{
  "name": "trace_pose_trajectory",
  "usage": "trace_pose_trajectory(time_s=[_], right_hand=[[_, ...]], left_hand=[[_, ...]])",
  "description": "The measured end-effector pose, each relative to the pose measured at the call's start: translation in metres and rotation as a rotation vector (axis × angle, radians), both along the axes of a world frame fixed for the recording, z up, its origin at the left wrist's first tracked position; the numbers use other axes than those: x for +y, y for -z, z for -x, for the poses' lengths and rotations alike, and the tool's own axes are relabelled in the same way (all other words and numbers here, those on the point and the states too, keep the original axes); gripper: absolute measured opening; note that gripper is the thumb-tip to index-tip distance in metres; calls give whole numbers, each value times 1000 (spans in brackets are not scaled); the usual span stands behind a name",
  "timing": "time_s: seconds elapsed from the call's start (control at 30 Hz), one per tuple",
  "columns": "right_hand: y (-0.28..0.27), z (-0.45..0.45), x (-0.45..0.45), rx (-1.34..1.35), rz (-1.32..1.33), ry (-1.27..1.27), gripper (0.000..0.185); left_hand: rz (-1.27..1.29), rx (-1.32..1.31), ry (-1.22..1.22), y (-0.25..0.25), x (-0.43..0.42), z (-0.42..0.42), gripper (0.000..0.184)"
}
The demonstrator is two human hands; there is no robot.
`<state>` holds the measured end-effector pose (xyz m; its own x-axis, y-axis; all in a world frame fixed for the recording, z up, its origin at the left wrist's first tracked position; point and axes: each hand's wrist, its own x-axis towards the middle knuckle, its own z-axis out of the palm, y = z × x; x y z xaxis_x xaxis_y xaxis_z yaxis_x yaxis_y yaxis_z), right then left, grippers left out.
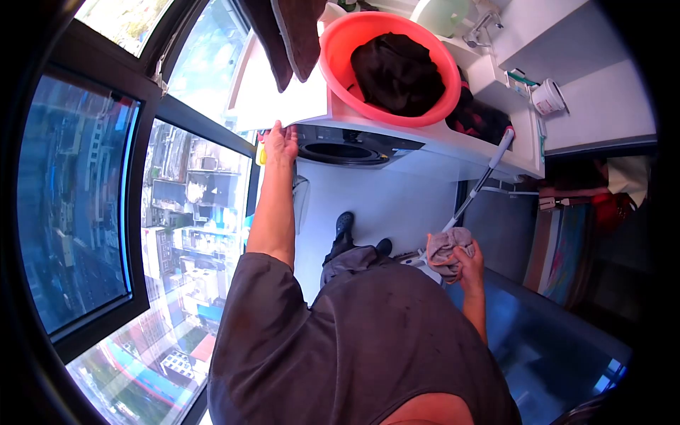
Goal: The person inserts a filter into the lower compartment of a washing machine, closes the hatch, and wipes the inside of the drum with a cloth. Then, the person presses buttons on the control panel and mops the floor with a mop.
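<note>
My left hand [281, 144] is at the edge of a white cabinet door or panel [283, 99], fingers apart and pointing up, with the palm partly visible. Just right of it is the round dark opening of a washing machine [340, 151] under the counter. In my right hand [469, 263], at the lower right, is a bunched grey-pink cloth [446, 249] with an orange edge. The fingers wrap round the cloth's right side.
A red basin [333, 53] with dark fabric [400, 71] stands on the counter. A mop handle [489, 166] leans beside the counter's right part. Tall windows [85, 191] line the left. A faucet [482, 28] and white tub [547, 98] are at the upper right.
</note>
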<state>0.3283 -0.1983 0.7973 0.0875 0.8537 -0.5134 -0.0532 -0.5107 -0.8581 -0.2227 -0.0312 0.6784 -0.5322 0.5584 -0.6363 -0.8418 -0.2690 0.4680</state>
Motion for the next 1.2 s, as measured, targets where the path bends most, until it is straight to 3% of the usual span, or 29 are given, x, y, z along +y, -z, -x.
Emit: trace_pose_trajectory(time_s=[0.17, 0.37, 0.73, 1.0, 1.13, 1.17, 1.2], right_hand=[[-5, 2, -8, 5, 7, 10, 49], [-15, 8, -6, -14, 3, 23, 47], [-11, 0, -3, -11, 7, -32, 49], [-6, -8, -4, -30, 23, -57, 54], [-9, -7, -6, -31, 15, -63, 53], [-10, -7, -7, -33, 14, -74, 52], [-9, -8, -7, -33, 17, -74, 52]], left_hand=[[5, 131, -23, -6, -1, -4, 38], [-175, 223, -28, -22, -34, -19, 44], [-244, 128, 147, -60, -126, -85, 44], [-291, 184, 269, -50, -161, -96, 24], [-380, 210, 296, -41, -179, -100, 34], [-375, 209, 296, -40, -179, -104, 34], [-196, 323, 296, -37, -175, -108, 32]])
